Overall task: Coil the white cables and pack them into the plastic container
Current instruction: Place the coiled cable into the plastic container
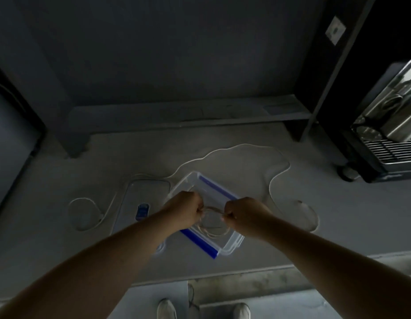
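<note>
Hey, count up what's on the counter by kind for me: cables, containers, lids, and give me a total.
White cables: 3, the coil held by the left hand and right hand, a long loose cable, a short cable
Plastic containers: 1
Lids: 1
Total: 5

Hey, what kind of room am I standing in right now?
Probably a kitchenette or office break area, though it is dim. A coffee machine with a metal drip grate stands on the right of a long grey counter, where both hands coil a white cable over a clear plastic container.
</note>
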